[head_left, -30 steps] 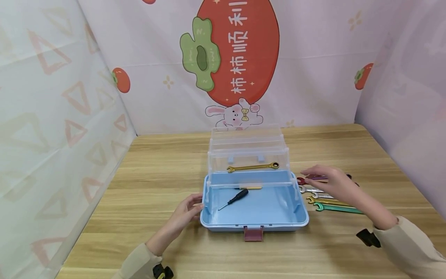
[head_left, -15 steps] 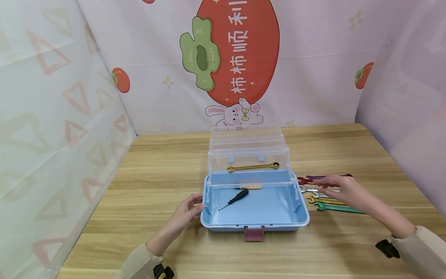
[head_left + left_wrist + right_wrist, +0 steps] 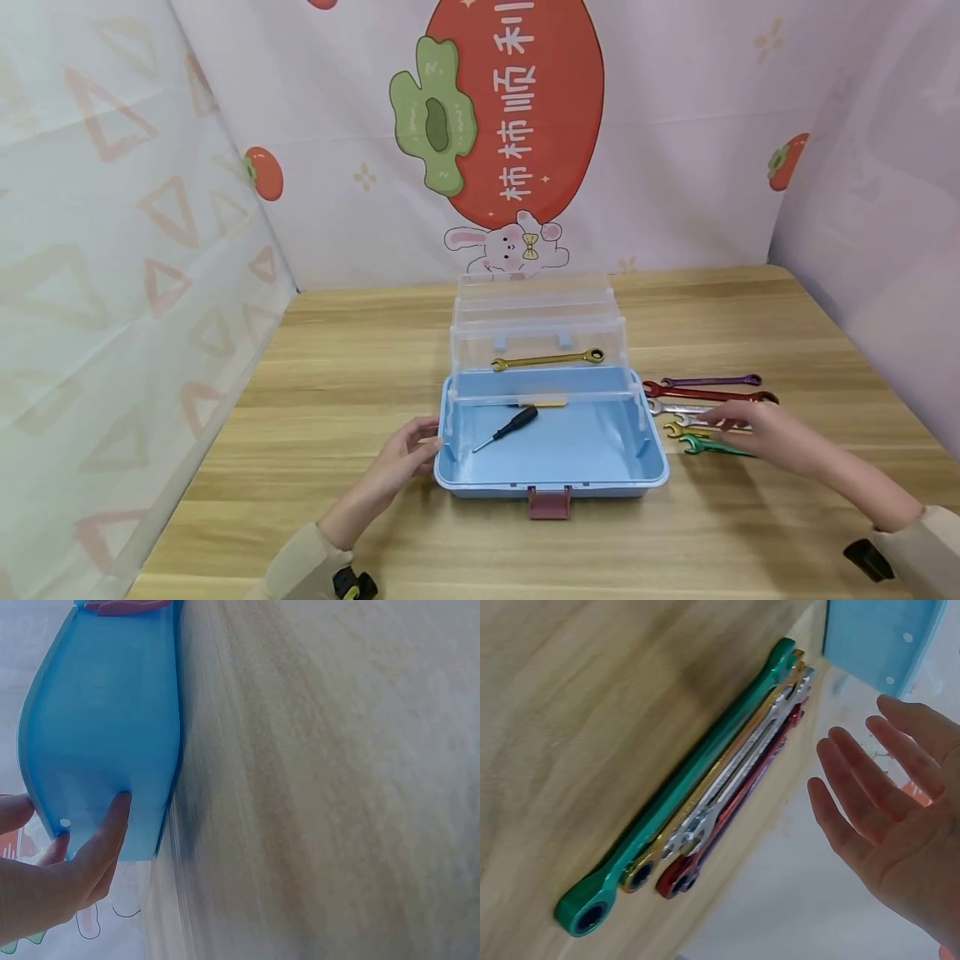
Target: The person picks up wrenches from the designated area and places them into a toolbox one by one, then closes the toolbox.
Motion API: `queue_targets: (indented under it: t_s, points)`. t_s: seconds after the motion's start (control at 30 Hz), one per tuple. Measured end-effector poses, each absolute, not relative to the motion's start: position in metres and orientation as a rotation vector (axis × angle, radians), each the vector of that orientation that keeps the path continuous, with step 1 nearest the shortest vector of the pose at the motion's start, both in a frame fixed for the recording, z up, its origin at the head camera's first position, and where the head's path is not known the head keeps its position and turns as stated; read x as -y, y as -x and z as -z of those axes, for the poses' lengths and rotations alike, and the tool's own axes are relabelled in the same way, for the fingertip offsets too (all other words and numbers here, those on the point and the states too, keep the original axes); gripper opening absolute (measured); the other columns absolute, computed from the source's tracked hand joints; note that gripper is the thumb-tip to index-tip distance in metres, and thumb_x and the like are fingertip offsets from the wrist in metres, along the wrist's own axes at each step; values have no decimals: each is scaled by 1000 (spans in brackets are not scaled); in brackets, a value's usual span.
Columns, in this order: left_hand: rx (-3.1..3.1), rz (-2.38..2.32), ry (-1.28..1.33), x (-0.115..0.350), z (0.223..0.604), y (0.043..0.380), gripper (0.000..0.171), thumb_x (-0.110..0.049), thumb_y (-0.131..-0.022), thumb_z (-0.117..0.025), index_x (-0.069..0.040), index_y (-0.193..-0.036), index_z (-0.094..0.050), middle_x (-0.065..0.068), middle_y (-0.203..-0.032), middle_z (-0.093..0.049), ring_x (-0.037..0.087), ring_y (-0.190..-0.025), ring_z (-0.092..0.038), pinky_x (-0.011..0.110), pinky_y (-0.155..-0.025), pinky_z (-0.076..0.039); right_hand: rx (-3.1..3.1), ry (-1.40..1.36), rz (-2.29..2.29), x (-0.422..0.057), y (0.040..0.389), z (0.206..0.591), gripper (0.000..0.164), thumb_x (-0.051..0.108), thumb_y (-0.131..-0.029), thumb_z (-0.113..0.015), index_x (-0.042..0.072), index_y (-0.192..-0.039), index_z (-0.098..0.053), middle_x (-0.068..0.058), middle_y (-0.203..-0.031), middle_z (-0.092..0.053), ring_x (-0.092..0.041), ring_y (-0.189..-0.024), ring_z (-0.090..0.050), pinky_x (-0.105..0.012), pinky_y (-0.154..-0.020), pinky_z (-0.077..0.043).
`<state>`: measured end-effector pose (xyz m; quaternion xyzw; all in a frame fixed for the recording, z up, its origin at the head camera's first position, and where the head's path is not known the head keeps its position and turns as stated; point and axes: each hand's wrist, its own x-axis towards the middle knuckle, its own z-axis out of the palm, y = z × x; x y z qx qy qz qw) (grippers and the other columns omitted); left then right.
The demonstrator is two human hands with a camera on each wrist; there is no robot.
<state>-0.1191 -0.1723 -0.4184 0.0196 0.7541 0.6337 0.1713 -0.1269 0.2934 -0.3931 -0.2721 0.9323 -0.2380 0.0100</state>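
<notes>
My left hand holds the left side of a light blue toolbox, its thumb at the rim and fingers against the outer wall. The toolbox stands open. Above the row of wrenches right of it, my right hand hovers with fingers loosely extended, holding nothing; the right wrist view shows it apart from them. Lying side by side are a purple wrench, a red wrench, silver wrenches, a gold wrench and a green wrench. The hand partly covers some in the head view.
A screwdriver with a black handle lies in the toolbox, near a yellow item partly behind the clear tray. Another gold combination wrench rests on the raised clear tray. Printed cloth walls surround the wooden table.
My right hand has moved right and nearer to me over the wrenches, uncovering the purple and red ones. The left hand stays at the toolbox.
</notes>
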Motion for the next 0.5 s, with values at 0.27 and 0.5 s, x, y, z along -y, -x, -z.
queue_targets:
  t_s: [0.27,0.5]
  points:
    - [-2152,-1793,-47,173,420,119,45,-16,-88,-54,5,-125,-39,23,-122,-45,27,-102,-53,37,-76,-50,-2833,736,672,-298,122,400,24,8,-74,-67,-1,-96,-65,-7,-90,-64,-9,-75,-57,-26,-63,-49]
    - [-2149,-1802,-58,173,421,119,44,-15,-88,-53,5,-125,-39,24,-121,-46,26,-102,-53,36,-76,-50,-2820,746,669,-304,122,407,23,8,-71,-69,2,-93,-66,-3,-88,-63,-12,-78,-56,-26,-62,-48]
